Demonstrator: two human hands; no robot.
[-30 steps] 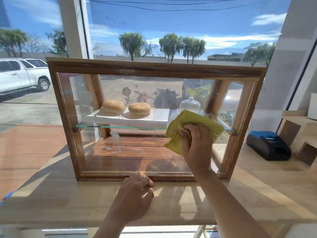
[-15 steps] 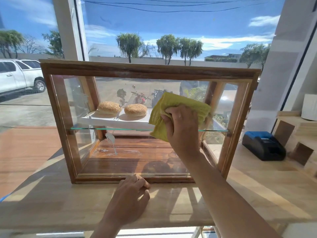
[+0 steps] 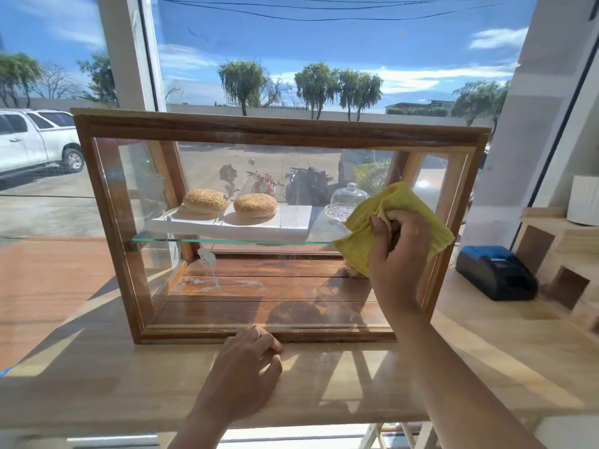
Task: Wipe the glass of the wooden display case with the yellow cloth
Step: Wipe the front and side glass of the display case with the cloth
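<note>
The wooden display case (image 3: 278, 128) stands on a light wooden counter, its front glass facing me. My right hand (image 3: 397, 251) presses the bunched yellow cloth (image 3: 398, 202) against the right part of the glass, at the height of the glass shelf. My left hand (image 3: 249, 367) rests on the counter, fingers curled, knuckles touching the case's bottom frame. A whitish smear (image 3: 209, 264) shows on the lower left of the glass. Inside, two sesame buns (image 3: 230, 204) sit on a white tray beside a small glass dome (image 3: 346, 199).
A black and blue receipt printer (image 3: 496, 273) sits on the counter to the right of the case. Light wooden shelves (image 3: 564, 254) with a white container stand at the far right. A large window behind shows a white car, motorbikes and trees.
My right hand with the cloth swept up and left across the glass, then back right and down to the right side. My left hand stayed by the bottom frame.
</note>
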